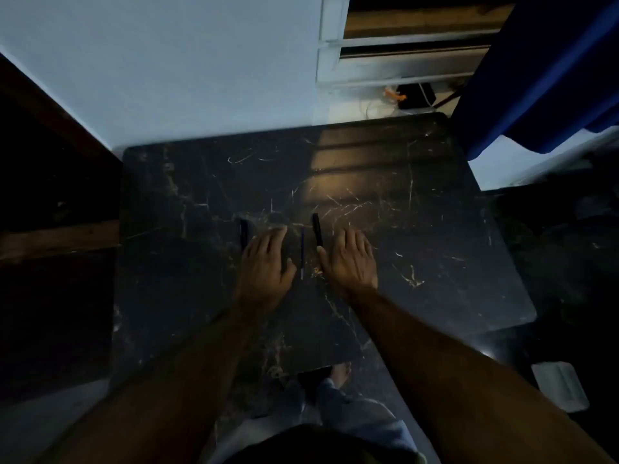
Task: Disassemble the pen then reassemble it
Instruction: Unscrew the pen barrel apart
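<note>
The pen lies in separate parts on the dark marble table (418,229). A thin refill (302,254) lies lengthwise between my two hands. A dark barrel piece (316,229) rests just beyond my right hand's index finger. Another dark piece (244,233) lies at the fingertips of my left hand. My left hand (266,266) rests flat on the table, fingers spread, its fingertips next to that left piece. Flat as well, my right hand (350,259) holds nothing. The light is dim and small details are hard to make out.
A pale wall and a window frame (395,45) stand beyond the table. A blue curtain (542,72) hangs at the upper right. Dark wooden furniture (50,229) borders the table's left side. A white object (559,385) lies on the floor at the lower right.
</note>
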A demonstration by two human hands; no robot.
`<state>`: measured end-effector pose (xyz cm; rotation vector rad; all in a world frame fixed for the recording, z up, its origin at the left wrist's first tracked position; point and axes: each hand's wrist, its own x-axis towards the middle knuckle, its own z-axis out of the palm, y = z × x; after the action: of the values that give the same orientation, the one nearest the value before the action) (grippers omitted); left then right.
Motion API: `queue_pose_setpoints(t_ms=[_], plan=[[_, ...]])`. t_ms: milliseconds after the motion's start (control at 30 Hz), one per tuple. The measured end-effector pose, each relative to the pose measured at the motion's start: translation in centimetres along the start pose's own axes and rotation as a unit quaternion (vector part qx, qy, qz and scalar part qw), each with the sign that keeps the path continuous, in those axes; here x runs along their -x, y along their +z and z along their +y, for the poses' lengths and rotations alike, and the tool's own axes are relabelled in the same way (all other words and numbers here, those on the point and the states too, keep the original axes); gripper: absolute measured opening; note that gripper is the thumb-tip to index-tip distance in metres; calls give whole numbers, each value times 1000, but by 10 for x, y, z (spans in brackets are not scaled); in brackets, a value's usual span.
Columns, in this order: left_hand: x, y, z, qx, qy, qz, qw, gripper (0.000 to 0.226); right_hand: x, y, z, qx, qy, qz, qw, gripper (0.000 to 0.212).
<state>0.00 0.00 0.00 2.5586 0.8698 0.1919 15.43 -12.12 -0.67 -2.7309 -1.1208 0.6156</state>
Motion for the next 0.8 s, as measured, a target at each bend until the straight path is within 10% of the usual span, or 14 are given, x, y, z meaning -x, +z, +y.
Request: queue_pose_setpoints(t_ms=[200, 400, 600, 800], plan=[[-26, 9, 0, 127, -27, 23, 991, 22, -27, 0, -20, -85, 42, 39, 995, 42], [-48, 20, 0, 248, -142, 1, 958, 14, -57, 8, -32, -125, 102, 5, 987, 54], [-71, 14, 14, 424, -299, -42, 854, 17, -54, 7, -22, -211, 94, 13, 973, 30], [-71, -1, 28, 506, -236, -127, 820, 11, -11, -4, -4, -348, 6, 46, 936, 11]])
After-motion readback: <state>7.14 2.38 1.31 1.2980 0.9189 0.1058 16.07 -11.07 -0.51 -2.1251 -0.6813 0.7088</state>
